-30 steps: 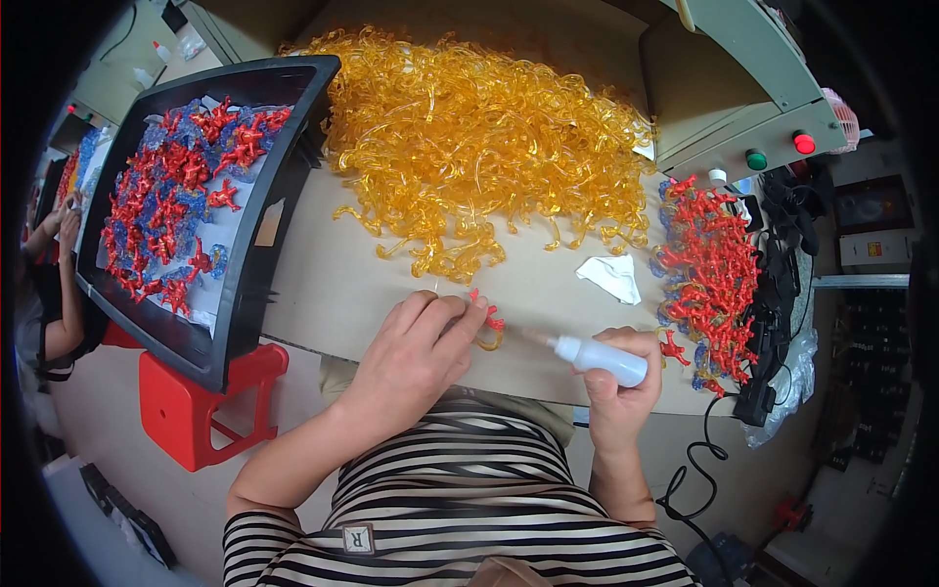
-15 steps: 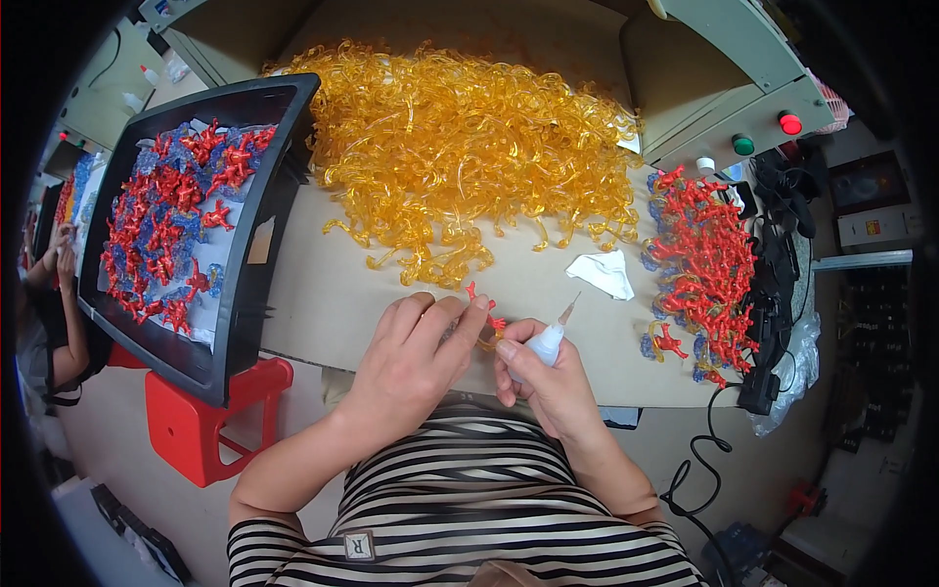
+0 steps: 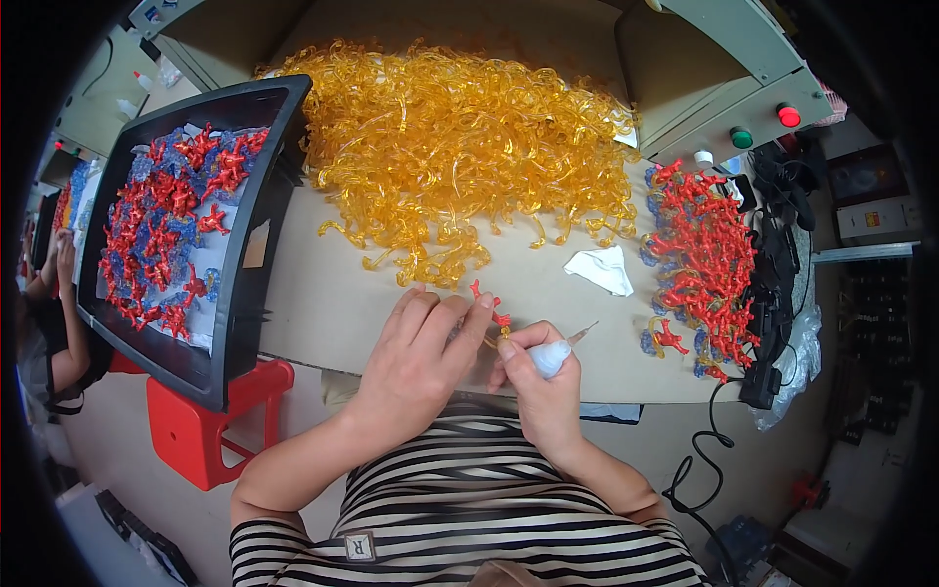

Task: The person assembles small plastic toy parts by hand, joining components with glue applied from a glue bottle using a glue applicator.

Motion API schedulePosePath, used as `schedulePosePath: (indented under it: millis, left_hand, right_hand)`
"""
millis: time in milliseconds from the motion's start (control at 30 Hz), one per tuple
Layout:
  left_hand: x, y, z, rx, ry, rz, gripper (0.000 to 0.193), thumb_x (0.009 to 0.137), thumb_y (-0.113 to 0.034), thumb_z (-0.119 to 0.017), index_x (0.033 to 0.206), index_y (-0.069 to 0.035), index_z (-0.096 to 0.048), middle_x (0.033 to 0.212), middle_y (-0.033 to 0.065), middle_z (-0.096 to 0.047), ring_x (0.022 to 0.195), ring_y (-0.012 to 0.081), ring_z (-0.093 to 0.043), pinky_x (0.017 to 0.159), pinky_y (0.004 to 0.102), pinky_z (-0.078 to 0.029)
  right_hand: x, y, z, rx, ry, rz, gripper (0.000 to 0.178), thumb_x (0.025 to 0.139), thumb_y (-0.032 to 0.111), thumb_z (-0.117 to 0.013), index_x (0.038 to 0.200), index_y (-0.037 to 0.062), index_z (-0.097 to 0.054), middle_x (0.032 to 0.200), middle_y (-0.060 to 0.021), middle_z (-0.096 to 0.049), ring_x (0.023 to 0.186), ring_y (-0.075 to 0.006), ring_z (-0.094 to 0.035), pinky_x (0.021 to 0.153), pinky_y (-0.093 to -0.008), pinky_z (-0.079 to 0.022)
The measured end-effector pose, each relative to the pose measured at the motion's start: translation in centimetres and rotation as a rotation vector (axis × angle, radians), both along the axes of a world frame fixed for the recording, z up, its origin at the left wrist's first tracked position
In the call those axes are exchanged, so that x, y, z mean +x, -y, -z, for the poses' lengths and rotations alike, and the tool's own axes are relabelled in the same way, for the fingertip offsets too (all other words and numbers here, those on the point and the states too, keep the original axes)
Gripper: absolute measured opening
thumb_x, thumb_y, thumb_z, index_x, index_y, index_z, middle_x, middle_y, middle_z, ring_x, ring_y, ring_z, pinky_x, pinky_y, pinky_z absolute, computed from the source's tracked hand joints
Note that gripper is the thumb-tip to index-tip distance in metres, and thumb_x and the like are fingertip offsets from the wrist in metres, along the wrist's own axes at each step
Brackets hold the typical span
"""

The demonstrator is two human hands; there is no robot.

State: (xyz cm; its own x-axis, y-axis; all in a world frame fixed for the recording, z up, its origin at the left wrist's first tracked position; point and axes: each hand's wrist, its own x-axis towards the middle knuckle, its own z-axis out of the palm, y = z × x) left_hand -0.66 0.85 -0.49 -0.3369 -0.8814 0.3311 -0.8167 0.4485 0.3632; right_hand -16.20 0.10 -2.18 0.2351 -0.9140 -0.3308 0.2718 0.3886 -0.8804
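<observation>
My left hand point(image 3: 409, 357) is closed, fingers curled around a small red plastic figure point(image 3: 501, 319); only parts of the figure show beyond the fingertips. A bit of translucent yellow plastic point(image 3: 504, 334) touches the figure's lower end. My right hand point(image 3: 550, 403) grips a small white squeeze bottle point(image 3: 551, 358) with a thin needle tip, which points right and slightly up, away from the figure. The right thumb and forefinger also meet at the yellow bit. Beyond both hands lies a big heap of curled translucent yellow pieces point(image 3: 460, 147).
At the left, a black tray point(image 3: 241, 284) holds red and blue figures, tilted above a red stool point(image 3: 176, 435). More red and blue figures point(image 3: 704, 254) cover the table's right side, near black cables point(image 3: 773, 323). A crumpled white paper point(image 3: 601, 270) lies between. Another person's arm point(image 3: 67, 323) shows far left.
The bottle in my right hand has turned, its needle swinging from pointing up to pointing right. The right thumb has come onto the yellow bit. My left hand has barely moved.
</observation>
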Motion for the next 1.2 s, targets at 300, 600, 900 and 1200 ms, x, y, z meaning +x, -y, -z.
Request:
schedulePosePath:
  millis: [300,600,900,1200]
  left_hand:
    - [0.4,0.0,0.1,-0.045,0.05,0.022,0.044,0.073,-0.01,-0.051,0.116,0.001,-0.05,0.099,0.0118,-0.048,0.092,0.0265,-0.048,0.091,0.0463,-0.038]
    - [0.7,0.3,0.2,-0.181,0.063,0.06,0.042,0.071,-0.009,-0.052,0.112,0.003,-0.053,0.094,0.0117,-0.048,0.085,0.0258,-0.051,0.088,0.0436,-0.044]
    - [1.5,0.6,0.0,-0.213,0.058,0.074,0.043,0.07,-0.008,-0.053,0.112,0.004,-0.053,0.093,0.0114,-0.048,0.084,0.0254,-0.051,0.088,0.0428,-0.045]
    - [0.8,-0.3,0.8,-0.2,-0.008,0.074,0.041,0.072,-0.011,-0.054,0.109,0.007,-0.05,0.097,0.0143,-0.051,0.093,0.0316,-0.052,0.091,0.0429,-0.04]
  right_hand:
    - [0.0,0.0,0.1,0.077,0.114,-0.02,0.006,0.086,0.006,-0.052,0.086,0.0019,-0.048,0.071,-0.0045,-0.053,0.06,-0.0098,-0.053,0.056,-0.0248,-0.048]
    - [-0.2,-0.1,0.0,0.13,0.249,-0.023,0.011,0.086,0.007,-0.054,0.093,0.0016,-0.048,0.08,-0.0059,-0.054,0.065,-0.0105,-0.054,0.06,-0.0254,-0.049]
    - [0.3,0.3,0.0,-0.012,0.194,-0.046,0.027,0.085,0.006,-0.056,0.11,0.0005,-0.048,0.09,-0.0053,-0.052,0.071,-0.0098,-0.053,0.064,-0.0232,-0.047]
    - [-0.3,-0.2,0.5,-0.005,0.021,0.01,0.024,0.084,0.005,-0.056,0.106,-0.0012,-0.049,0.083,-0.0065,-0.056,0.067,-0.0102,-0.053,0.062,-0.024,-0.046]
